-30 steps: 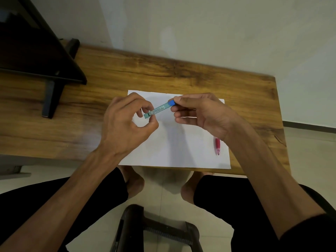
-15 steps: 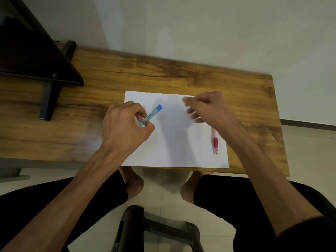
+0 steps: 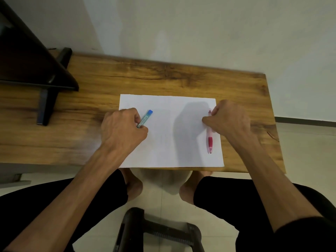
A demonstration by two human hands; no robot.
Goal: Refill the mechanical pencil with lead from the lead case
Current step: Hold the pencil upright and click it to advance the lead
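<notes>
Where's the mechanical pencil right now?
Head view: the mechanical pencil lies on the right edge of the white paper, its upper end under the right hand.

Both forearms are bare from the wrists up past the elbows, lean, with tendons and veins standing out along their length. The left hand and the right hand wear no rings, watch or bands. A black sleeve edge shows on the right upper arm at the lower corner. The legs are covered by black trousers ending near the knees, with bare shins below them and bare feet on the floor.
</notes>
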